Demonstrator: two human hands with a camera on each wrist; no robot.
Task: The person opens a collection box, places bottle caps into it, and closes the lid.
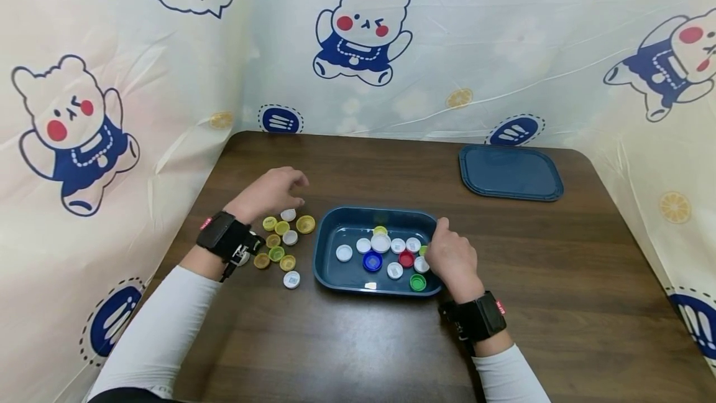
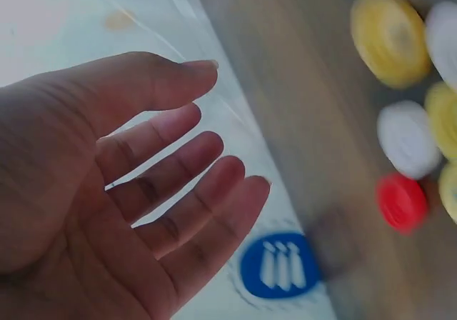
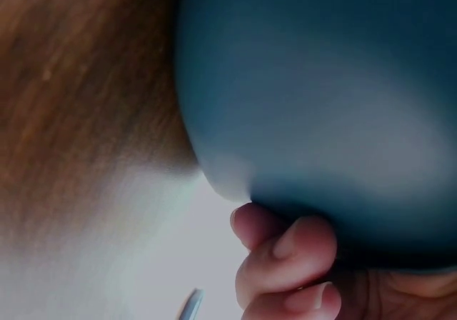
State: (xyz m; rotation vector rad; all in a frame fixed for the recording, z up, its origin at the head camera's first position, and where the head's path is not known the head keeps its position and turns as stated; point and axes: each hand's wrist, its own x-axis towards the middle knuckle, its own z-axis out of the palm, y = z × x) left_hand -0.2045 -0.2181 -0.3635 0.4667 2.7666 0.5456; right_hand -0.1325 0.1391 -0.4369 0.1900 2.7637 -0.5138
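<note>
A dark blue tray (image 1: 335, 275) on the table holds white, red, blue, green and yellow bottle caps, among them a blue cap (image 1: 372, 260) and a green cap (image 1: 417, 282). At its right end my right hand (image 1: 454, 260) grips the rim; in the right wrist view the curled fingers (image 3: 307, 252) lie against the tray's blue wall (image 3: 300, 106). My left hand (image 1: 271, 191) hovers over the far side of a loose group of caps, fingers loosely bent and nothing in them. That group includes a large yellow cap (image 1: 305, 224) and, in the left wrist view, a red cap (image 2: 401, 202).
A second blue tray (image 1: 511, 171), flat and shallow, lies at the back right of the brown table (image 1: 347, 341). A white curtain (image 1: 475, 36) printed with bears hangs along the table's back and sides.
</note>
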